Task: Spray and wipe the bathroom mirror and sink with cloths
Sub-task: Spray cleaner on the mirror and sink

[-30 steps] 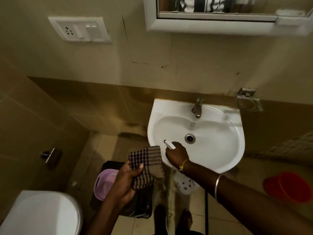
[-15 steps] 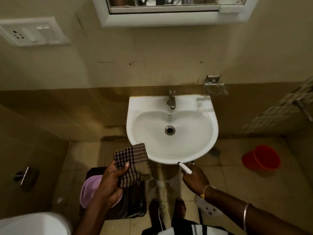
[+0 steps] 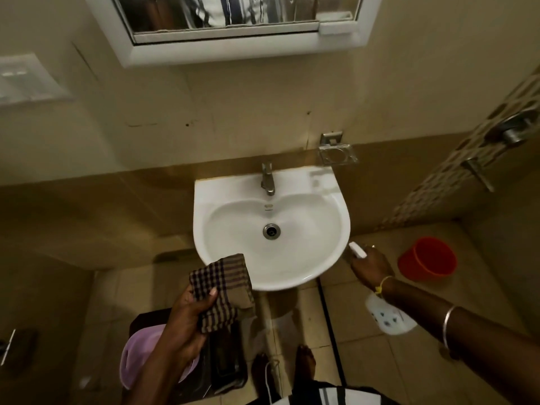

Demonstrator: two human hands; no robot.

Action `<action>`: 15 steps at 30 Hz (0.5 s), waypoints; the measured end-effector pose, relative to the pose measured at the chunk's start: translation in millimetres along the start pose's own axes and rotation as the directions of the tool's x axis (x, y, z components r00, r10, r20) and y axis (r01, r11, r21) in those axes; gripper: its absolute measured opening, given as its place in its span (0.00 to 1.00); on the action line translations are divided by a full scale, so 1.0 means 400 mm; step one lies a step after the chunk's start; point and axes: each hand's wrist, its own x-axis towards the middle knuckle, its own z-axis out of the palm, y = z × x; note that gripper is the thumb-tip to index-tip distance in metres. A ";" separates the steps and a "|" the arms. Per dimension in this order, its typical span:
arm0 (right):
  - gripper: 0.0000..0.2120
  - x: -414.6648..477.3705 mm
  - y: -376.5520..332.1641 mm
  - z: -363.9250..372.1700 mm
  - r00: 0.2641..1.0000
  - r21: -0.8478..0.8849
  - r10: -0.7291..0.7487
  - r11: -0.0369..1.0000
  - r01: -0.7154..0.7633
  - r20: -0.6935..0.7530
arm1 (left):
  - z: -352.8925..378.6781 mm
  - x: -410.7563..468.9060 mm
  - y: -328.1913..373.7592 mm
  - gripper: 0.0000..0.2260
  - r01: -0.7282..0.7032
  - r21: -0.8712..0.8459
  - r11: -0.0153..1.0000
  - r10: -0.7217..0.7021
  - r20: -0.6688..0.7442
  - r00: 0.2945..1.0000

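Fingers and thumb of the left hand (image 3: 187, 314) grip a brown checked cloth (image 3: 222, 290) at the near left rim of the white ceramic sink (image 3: 204, 200). Just right of the sink, the right hand (image 3: 371, 266) closes its grip on a white spray bottle (image 3: 388, 318). The white-framed mirror (image 3: 219, 13) hangs on the far wall.
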 end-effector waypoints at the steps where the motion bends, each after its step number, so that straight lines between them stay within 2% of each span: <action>1: 0.07 0.017 -0.018 -0.016 1.000 0.030 0.019 0.999 -0.018 -0.021 | 0.002 0.001 -0.001 0.21 0.001 0.000 1.000 -0.001 -0.003 1.000; 6: 0.11 0.108 -0.132 -0.061 0.993 0.202 0.058 0.979 -0.037 -0.100 | 0.011 -0.002 -0.004 0.21 0.008 -0.006 1.000 -0.008 0.002 1.000; 10: 0.21 0.153 -0.221 -0.070 0.993 0.184 0.051 0.982 -0.030 -0.107 | 0.006 -0.005 -0.008 0.20 0.012 -0.002 1.000 -0.012 -0.007 1.000; 15: 0.13 0.124 -0.313 -0.040 0.999 0.253 0.001 0.967 0.008 -0.033 | 0.005 -0.020 -0.004 0.20 0.000 -0.018 1.000 0.000 -0.008 1.000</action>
